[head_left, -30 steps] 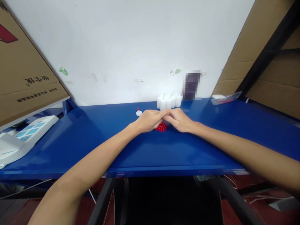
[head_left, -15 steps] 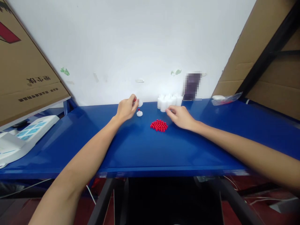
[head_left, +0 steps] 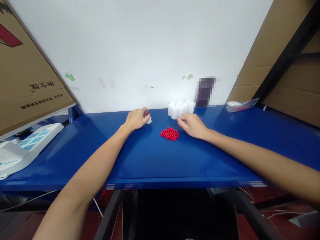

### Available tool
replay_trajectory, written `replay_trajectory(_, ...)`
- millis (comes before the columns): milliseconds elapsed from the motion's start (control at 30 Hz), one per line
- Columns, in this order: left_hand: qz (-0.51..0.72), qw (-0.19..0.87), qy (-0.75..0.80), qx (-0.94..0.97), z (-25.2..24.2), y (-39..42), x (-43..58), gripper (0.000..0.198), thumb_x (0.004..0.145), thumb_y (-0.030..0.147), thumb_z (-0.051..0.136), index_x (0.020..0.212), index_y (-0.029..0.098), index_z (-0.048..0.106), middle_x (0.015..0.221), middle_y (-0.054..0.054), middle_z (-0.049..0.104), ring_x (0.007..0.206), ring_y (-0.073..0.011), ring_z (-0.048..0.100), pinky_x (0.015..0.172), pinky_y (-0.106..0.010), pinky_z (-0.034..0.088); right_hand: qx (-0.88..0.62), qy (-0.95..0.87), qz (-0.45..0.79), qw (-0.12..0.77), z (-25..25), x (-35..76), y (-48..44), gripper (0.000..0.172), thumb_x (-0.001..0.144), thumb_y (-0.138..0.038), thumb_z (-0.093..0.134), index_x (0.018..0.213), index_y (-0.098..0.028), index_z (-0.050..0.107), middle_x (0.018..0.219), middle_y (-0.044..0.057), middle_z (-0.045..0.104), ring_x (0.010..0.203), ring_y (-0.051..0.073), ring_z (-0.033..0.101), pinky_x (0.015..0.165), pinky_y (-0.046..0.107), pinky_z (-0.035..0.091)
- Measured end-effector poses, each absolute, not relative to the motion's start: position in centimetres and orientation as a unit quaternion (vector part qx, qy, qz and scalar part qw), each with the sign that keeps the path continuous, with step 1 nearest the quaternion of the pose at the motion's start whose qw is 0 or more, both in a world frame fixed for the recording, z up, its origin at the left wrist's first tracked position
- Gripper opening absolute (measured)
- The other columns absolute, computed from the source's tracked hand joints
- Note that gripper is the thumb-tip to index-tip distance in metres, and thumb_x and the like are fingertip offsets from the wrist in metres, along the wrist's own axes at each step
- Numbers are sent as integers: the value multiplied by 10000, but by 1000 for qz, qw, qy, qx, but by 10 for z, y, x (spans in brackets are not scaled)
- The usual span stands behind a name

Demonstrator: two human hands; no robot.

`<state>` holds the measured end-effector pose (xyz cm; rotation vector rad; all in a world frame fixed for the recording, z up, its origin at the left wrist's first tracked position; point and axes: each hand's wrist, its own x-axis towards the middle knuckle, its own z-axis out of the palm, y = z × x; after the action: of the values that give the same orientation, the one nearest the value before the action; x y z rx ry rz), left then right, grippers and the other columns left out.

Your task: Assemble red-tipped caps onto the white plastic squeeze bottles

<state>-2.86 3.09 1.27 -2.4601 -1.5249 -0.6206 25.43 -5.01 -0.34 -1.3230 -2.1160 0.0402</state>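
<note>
My left hand (head_left: 135, 119) rests on the blue table (head_left: 150, 160), its fingers pinched on a small white cap with a red bead (head_left: 148, 117). A pile of several red beads (head_left: 170, 133) lies between my hands. My right hand (head_left: 192, 124) lies just right of the pile, fingers curled together at the foot of a cluster of white caps (head_left: 180, 108) by the wall. What its fingertips hold is hidden.
A cardboard box (head_left: 27, 76) leans at the left above a white device with blue keys (head_left: 25, 143). A plastic bag (head_left: 240, 104) lies at the back right, below more cardboard and a black frame (head_left: 287, 56). A blurred dark object (head_left: 205, 90) stands against the wall.
My hands parted from above the bead pile. The left hand went left and up with a white cap, then came down to the table; the right hand moved back toward the white caps.
</note>
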Motion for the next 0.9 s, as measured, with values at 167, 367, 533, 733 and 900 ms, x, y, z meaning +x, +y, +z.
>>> replay_trajectory(167, -276, 99, -490, -821, 16, 28, -28, 235, 918, 394, 490, 847, 200, 602, 662, -33, 630, 580, -169, 500, 576, -287, 291, -538, -761, 18, 362, 2, 254, -53, 369, 960, -338, 414, 613, -216, 380, 568, 6, 451, 567, 146, 410, 601, 319, 267)
replay_trajectory(367, -307, 164, -392, -852, 36, 13, -18, 315, 800, 235, 451, 511, 202, 329, 557, -43, 513, 642, -181, 446, 735, -381, 354, -522, -793, -4, 313, -3, 257, -47, 111, 840, -202, 500, 729, -196, 493, 787, 66, 573, 709, 184, 498, 681, 325, 354)
replay_trajectory(533, -201, 5, -335, -921, 51, -10, -7, 295, 773, 220, 440, 488, 217, 365, 479, 27, 335, 510, -126, 275, 569, -322, 275, -458, -828, -8, 323, -3, 261, -42, 216, 978, -278, 380, 889, -175, 547, 915, 109, 595, 819, 212, 548, 780, 345, 405)
replay_trajectory(733, -117, -85, -300, -943, 54, -27, 5, 305, 726, 187, 469, 483, 223, 288, 497, 37, 257, 517, -112, 169, 489, -320, 199, -457, -830, 20, 319, 6, 262, -50, 415, 1013, -389, 342, 686, -194, 508, 687, 59, 592, 669, 184, 536, 704, 327, 363)
replay_trajectory(900, -98, -117, -315, -937, 53, -29, 8, 330, 720, 175, 483, 485, 220, 256, 493, 36, 246, 501, -105, 171, 473, -308, 196, -483, -815, 40, 318, 8, 262, -55, 390, 989, -331, 348, 641, -201, 467, 603, 29, 554, 584, 161, 509, 640, 310, 316)
